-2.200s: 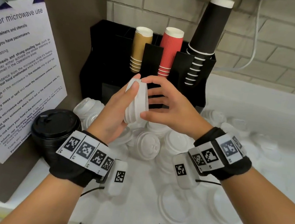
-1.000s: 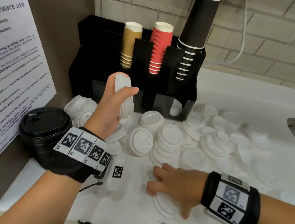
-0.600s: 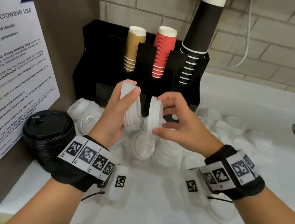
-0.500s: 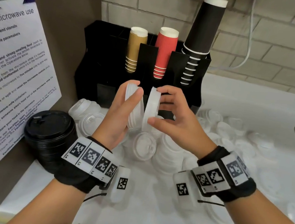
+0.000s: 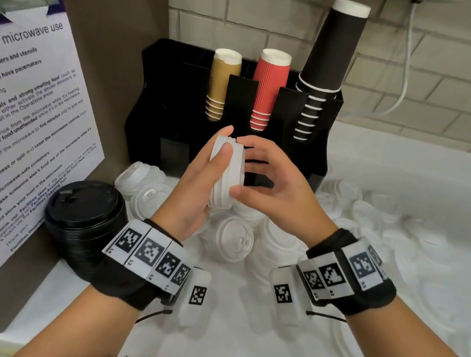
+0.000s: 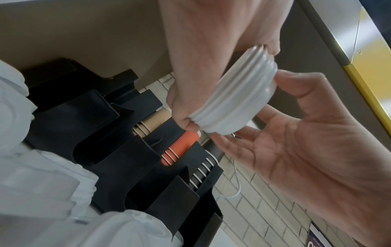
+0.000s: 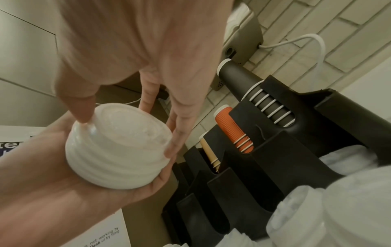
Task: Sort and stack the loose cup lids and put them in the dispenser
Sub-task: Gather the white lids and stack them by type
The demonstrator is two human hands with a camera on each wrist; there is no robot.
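The stacking step is in hand: just in front of the dispenser (image 5: 233, 109), the left hand (image 5: 195, 190) grips a short stack (image 5: 226, 173) of white lids on its side, thumb over one rim and fingers (image 6: 184, 123) curled under the other. The right hand (image 5: 273, 184) pinches the outermost lid between thumb and forefinger, its other fingers loosely spread, seating that lid onto the stack. Plenty of loose lids (image 5: 230, 238) lie on the tabletop (image 5: 233, 333) below the dispenser, so I'd judge the job far from done. The next move calls for pressing the lid square until it nests, then freeing the right hand to fetch another of matching size.
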